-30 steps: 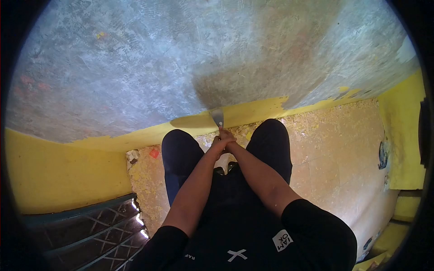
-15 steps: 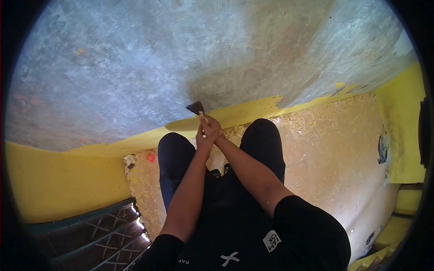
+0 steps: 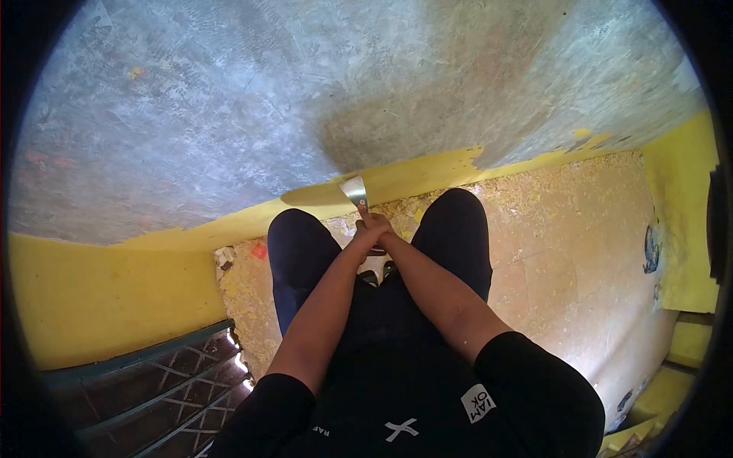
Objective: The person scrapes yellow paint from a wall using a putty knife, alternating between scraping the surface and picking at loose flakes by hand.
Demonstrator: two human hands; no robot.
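Observation:
A scraper (image 3: 354, 191) with a wide metal blade points up at the wall, its blade against or just in front of the yellow strip of paint (image 3: 405, 174). Both hands are closed together around its handle. My left hand (image 3: 365, 238) comes in from the left and my right hand (image 3: 382, 226) from the right; they overlap, so some fingers are hidden. Above the strip, the wall (image 3: 229, 99) is grey and bare of yellow paint, with a shadow falling on it.
Paint flakes litter the tiled floor (image 3: 550, 252). Around stand a yellow side wall (image 3: 114, 298), a dark metal lattice (image 3: 168, 389) at lower left and a yellow wall at right (image 3: 679, 221). A red scrap (image 3: 259, 250) lies near the left corner. My knees flank my hands.
Both hands have moved down and slightly right, away from the grey area. The scraper's blade has turned from dark to shiny and sits lower and further right.

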